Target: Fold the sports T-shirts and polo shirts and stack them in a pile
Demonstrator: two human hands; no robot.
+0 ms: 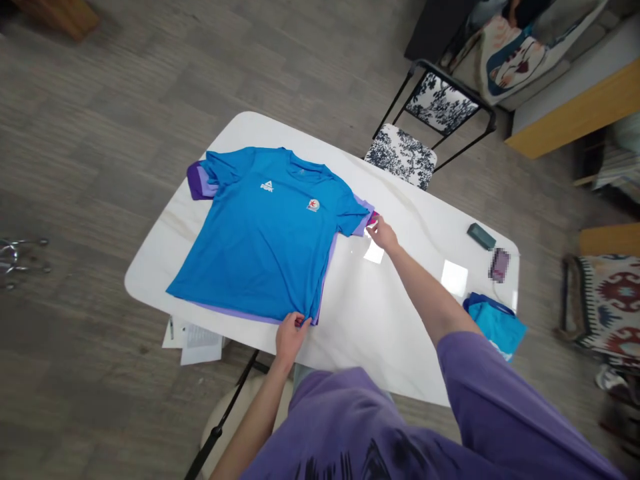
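Note:
A blue T-shirt (265,233) lies spread on the white table, its collar towards the far side. Purple and lilac cloth (201,181) shows from under its left sleeve and along its edges. At the bottom hem, near the right corner, my left hand (290,341) is closed in a pinch on the blue fabric. My right hand (384,235) reaches to the end of the right sleeve, where lilac cloth (364,223) and a bit of magenta cloth (373,217) stick out. Its fingers are pinched on the sleeve ends; which layers they hold is hard to make out.
The white marble-look table (400,320) carries a dark green case (481,236), a blurred-out phone-like item (499,265) and folded blue cloth (497,323) on the right. A patterned chair (403,157) stands beyond it. Papers (201,344) show below the near-left edge.

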